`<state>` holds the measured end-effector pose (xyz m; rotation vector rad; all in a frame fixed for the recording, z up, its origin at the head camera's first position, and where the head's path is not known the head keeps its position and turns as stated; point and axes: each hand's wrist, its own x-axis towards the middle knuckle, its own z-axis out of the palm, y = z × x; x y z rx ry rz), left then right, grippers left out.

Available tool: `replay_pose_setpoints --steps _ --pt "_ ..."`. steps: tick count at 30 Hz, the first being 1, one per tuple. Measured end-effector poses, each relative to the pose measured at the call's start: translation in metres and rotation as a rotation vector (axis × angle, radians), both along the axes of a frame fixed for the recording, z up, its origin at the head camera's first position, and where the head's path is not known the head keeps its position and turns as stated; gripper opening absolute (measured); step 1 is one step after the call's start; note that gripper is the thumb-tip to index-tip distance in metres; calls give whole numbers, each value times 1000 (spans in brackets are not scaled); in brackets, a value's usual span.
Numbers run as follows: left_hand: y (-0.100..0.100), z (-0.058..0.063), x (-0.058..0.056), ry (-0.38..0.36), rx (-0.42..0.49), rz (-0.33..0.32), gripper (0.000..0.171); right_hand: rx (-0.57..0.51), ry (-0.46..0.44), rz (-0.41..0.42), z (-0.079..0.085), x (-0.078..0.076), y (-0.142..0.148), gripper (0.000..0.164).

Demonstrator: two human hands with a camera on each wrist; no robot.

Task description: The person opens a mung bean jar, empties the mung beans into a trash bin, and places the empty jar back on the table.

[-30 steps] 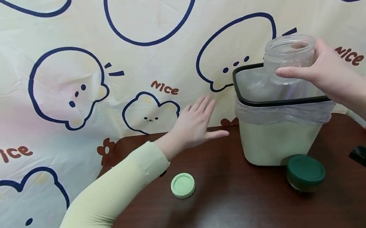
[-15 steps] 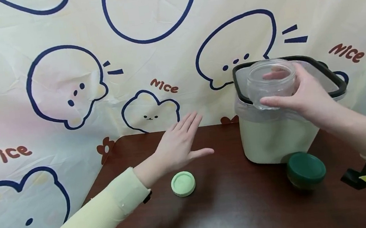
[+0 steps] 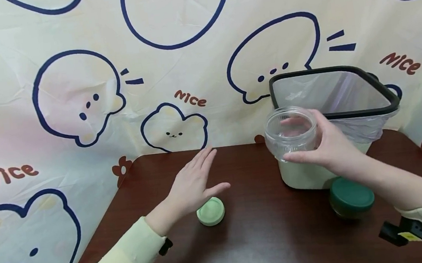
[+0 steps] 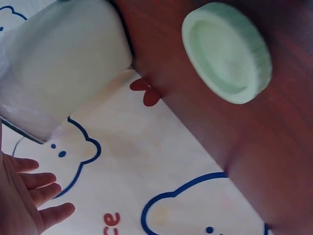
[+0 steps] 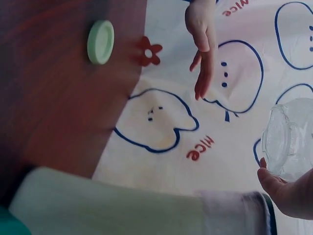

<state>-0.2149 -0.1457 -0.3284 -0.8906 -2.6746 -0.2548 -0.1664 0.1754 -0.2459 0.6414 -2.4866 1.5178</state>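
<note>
Clear jar (image 3: 292, 139): Held in the air above the table (image 3: 271, 246), mouth upward and without a lid, just before the left end of the bin (image 3: 302, 177) in the head view.
Right hand (image 3: 331, 144): Clamped on the clear jar, thumb to the near side, fingers round the far side.
Left hand (image 3: 188, 188): Holding nothing; fingers straight, thumb well apart from them; raised near the light green lid (image 3: 210, 212) without touching it.
Light green lid: Lying on the table, recessed face up.
Dark-green-lidded jar (image 3: 352, 197): Resting on the table in front of the bin; contact with it hard to tell.
Step in hand: Seemingly carrying the clear jar, one-handed.
Next move: Judged to call for keeping a firm grip, level jar, and clearance from the bin wall.
</note>
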Motion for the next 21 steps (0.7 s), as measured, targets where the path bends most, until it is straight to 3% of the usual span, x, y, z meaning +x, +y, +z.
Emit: replay_pose_setpoints --steps 8,13,21 --pt "-17 -23 9 -67 28 55 91 -54 -70 41 -23 -5 -15 79" --pt "-26 -36 13 -64 32 65 89 -94 -101 45 -43 -12 -23 75" --pt "-30 -40 16 -88 11 75 89 -152 -125 53 -76 -29 -38 77"
